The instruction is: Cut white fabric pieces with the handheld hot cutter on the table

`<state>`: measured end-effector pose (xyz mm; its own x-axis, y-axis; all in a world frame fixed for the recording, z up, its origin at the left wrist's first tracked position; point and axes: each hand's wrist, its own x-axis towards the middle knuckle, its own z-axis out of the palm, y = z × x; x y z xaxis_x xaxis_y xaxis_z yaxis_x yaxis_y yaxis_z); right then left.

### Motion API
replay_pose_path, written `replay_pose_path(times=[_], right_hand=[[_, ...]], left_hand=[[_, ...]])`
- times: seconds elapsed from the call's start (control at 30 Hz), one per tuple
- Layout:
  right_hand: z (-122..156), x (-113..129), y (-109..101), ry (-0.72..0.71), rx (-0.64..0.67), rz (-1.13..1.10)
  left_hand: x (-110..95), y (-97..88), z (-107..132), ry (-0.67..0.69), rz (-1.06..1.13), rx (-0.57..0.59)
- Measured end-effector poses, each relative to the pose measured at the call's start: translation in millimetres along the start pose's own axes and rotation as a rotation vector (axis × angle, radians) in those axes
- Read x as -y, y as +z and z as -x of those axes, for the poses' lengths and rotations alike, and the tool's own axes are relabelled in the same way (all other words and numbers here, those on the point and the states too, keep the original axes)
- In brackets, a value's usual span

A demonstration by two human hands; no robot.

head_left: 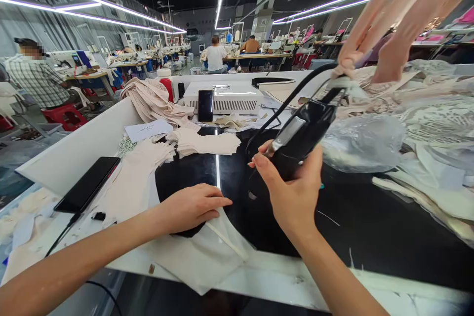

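My right hand (294,197) is wrapped round a black handheld power tool (307,126) with a shiny metal front part. The tool is held tilted above the black work surface (363,222). Its black cable (296,86) curves off behind, and its upper end is tied to knotted pink fabric strips (350,61) from above. My left hand (196,205) lies palm down, fingers stretched out, over the top of a thin white fabric piece (203,261) that hangs over the table's front edge. Pale pink cut fabric pieces (207,142) lie stacked beyond my left hand.
A large phone (89,182) lies plugged in at left; another phone (205,106) leans against a white box (237,96). Plastic-wrapped material (365,140) and lace fabric piles (440,121) crowd the right. A white side panel (77,143) borders the left. People sit at sewing tables behind.
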<state>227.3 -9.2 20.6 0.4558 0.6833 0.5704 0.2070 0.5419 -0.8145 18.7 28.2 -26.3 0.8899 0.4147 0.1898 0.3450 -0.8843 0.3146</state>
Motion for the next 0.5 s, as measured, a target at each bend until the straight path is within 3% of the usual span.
replay_pose_path(times=[0.17, 0.33, 0.4, 0.5], right_hand=[[1, -1, -23, 0.0, 0.047, 0.102], [31, -13, -52, -0.043, -0.218, 0.112], [48, -20, -59, 0.101, -0.145, 0.073], [67, -29, -57, 0.405, 0.109, 0.005]], left_hand=[[0, -0.9, -4, -0.057, -0.066, 0.029], [-6, -17.2, -2, -0.211, 0.148, -0.06], [-7, -22.8, -1, -0.279, 0.288, -0.129], [-7, -28.2, -1, -0.359, 0.478, -0.206]])
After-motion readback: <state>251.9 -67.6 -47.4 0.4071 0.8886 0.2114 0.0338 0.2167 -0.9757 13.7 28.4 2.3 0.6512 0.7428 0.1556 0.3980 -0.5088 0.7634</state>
